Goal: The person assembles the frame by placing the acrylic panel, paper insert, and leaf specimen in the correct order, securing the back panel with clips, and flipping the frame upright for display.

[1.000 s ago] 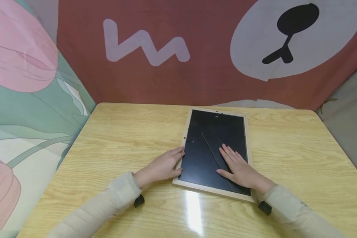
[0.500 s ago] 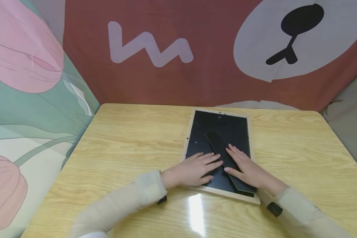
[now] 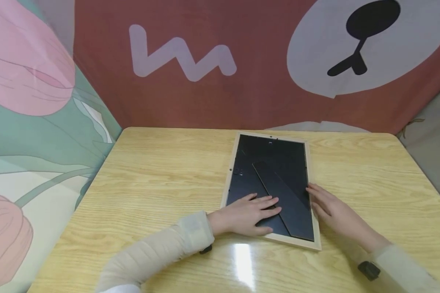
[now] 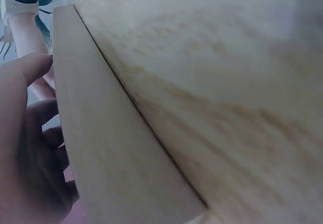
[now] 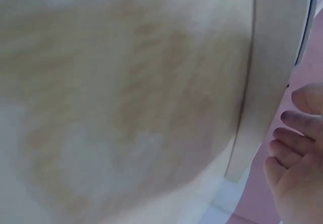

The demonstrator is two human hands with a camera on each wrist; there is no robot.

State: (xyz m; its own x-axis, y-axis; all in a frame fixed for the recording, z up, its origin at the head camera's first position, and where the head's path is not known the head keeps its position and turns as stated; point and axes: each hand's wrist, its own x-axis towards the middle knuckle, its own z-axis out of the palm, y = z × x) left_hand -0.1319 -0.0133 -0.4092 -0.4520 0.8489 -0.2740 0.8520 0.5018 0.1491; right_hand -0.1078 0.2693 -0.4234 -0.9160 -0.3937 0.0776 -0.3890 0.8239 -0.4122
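Note:
A picture frame [image 3: 300,242] with a light wood rim lies back side up on the table. Its black backing board [image 3: 286,150] carries a slanted black easel stand [image 3: 284,191], lying flat against it. My left hand [image 3: 247,215] rests spread on the lower left of the backing, fingertips over the stand's edge. Beside the right rim is my right hand [image 3: 331,209], fingers extended and fingertips right at the wood. In the left wrist view, my left hand [image 4: 30,143] is beyond the frame's side [image 4: 106,133]. My right hand [image 5: 298,158] shows partly in the right wrist view.
The wood-grain table [image 3: 168,162] extends to both sides of the frame. A reddish cloth [image 3: 260,93] with a cartoon face hangs behind it, and a tulip-print cloth [image 3: 29,77] at the left. Small black devices are worn at both wrists.
My left hand has moved from the left rim onto the backing. My right hand has left the stand for the right rim. The stand lifted slightly and lies flat again.

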